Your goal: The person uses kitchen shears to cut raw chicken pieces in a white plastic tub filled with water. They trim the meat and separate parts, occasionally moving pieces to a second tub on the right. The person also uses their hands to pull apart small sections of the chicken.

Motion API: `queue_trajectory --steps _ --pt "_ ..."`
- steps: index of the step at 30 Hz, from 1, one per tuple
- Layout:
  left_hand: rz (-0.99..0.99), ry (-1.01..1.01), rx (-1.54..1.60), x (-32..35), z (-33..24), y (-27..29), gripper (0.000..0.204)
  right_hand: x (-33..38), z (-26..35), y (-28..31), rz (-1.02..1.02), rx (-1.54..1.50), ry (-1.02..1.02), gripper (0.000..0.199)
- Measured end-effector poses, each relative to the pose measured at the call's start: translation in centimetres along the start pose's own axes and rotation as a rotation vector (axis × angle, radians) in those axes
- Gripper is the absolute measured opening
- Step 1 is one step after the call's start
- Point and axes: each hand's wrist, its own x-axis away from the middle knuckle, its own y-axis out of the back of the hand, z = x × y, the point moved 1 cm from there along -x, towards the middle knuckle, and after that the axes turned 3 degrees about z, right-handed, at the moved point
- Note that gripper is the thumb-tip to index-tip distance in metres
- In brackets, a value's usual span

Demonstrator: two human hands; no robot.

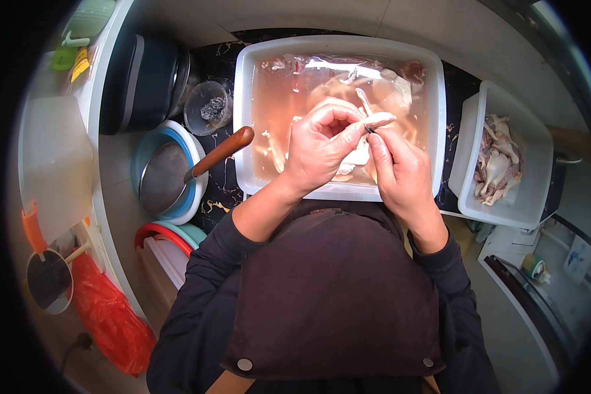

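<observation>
Over a white tub [241,108] of cloudy pinkish water, my left hand [318,144] is closed on a pale piece of poultry [379,120], probably a wing tip or neck end. My right hand [404,167] pinches a small dark tool [370,130], perhaps tweezers, against that piece. Most of the tool is hidden by the fingers. Below and behind my hands, pale plucked poultry [393,92] lies partly under the water. How the held piece joins the rest cannot be made out.
To the right, a second white tub [469,157] contains plucked birds [499,161]. On the left are a clear cup [207,108] with dark bits, a cleaver [166,174] with a wooden handle across blue and white basins [192,141], and a red basin [152,230]. Walls enclose the counter.
</observation>
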Motion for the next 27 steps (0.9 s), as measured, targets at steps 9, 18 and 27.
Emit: queue_trajectory --steps 9,18,27 --pt "0.006 0.02 0.014 0.1 0.1 -0.2 0.005 0.5 -1.1 -0.7 0.026 -0.345 -0.058 0.013" --pt "-0.068 0.15 0.085 0.3 0.9 0.1 0.006 0.4 -0.5 0.1 0.021 -0.282 -0.094 0.014" --pt "-0.042 0.125 0.11 0.3 0.7 0.0 0.006 0.3 -0.8 -0.6 -0.019 0.024 -0.006 0.009"
